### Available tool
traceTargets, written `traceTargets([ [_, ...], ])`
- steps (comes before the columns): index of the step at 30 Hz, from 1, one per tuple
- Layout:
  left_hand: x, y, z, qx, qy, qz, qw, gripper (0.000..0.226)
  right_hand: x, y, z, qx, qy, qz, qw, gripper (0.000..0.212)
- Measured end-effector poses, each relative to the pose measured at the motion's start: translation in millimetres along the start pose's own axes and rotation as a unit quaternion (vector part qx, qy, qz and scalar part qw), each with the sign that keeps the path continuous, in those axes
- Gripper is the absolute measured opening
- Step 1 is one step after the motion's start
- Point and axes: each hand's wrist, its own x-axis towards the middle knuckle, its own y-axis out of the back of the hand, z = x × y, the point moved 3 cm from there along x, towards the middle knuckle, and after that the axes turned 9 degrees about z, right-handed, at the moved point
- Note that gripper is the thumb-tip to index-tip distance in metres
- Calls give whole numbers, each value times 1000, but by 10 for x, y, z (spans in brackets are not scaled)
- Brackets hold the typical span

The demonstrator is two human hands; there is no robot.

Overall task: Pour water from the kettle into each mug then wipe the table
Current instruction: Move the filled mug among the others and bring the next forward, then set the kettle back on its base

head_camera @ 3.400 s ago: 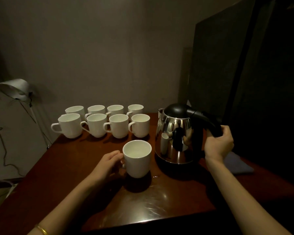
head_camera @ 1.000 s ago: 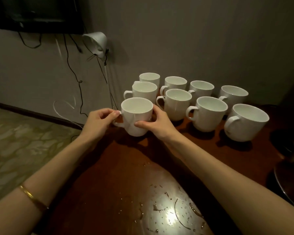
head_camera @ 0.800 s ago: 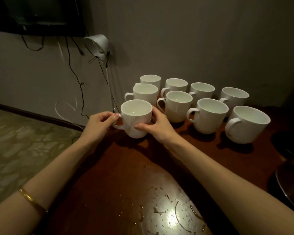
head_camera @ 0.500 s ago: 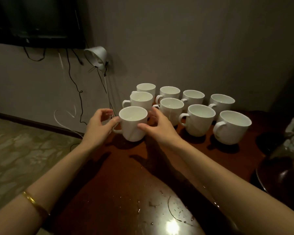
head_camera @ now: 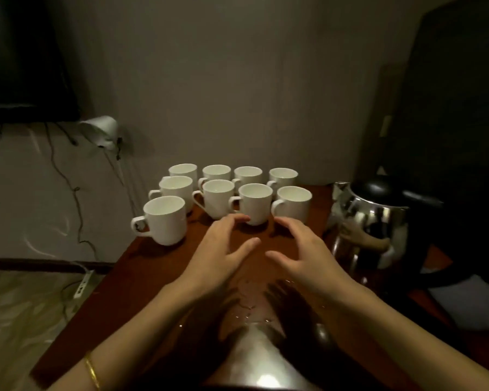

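Both hands have let go of the corner mug (head_camera: 164, 220) and slid right

Your left hand (head_camera: 219, 251) and right hand (head_camera: 305, 253) hover spread, holding nothing; cup the next mug (head_camera: 255, 203) low; mind its neighbours

Nine mugs (head_camera: 253, 203) stand at the far end of the table (head_camera: 141, 273), one mug (head_camera: 164, 220) nearest the left edge, in front of the others. The kettle (head_camera: 374, 218) stands to their right, with what seems a cloth (head_camera: 446, 303) before it. A lamp (head_camera: 100, 131) hangs left of and behind the mugs.
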Motion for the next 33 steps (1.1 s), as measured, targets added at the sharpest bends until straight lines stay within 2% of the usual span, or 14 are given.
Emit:
traceTargets([
  [3,-79,-265,233,21,-57,-21,998,45,-328,324,124,-78,18,9,997,68],
  [8,-152,-626,507,8,-83,-62,995,47,-713,872,235,-143,10,50,988,70],
  [12,-61,-821,708,-5,-101,-78,992,52,-814,1310,280,-176,10,123,977,66],
  [17,90,-1034,861,-54,-72,-66,994,60,-740,1654,444,-211,-10,232,950,59],
  [20,118,-1173,860,-89,-35,-75,993,68,-666,1658,656,-182,-69,251,948,62],
  [22,142,-1270,827,-110,-7,-84,990,72,-612,1621,792,-107,-128,258,951,65],
  [25,138,-1400,771,-143,37,-92,985,72,-534,1585,939,-1,-188,289,939,50],
  [28,106,-1505,702,-163,63,-92,980,81,-476,1584,1003,28,-190,318,929,24],
  [30,103,-1558,661,-159,70,-86,981,96,-442,1586,1032,30,-185,334,924,20],
  [33,119,-1601,647,-150,71,-76,983,106,-402,1577,1052,33,-181,362,914,22],
])
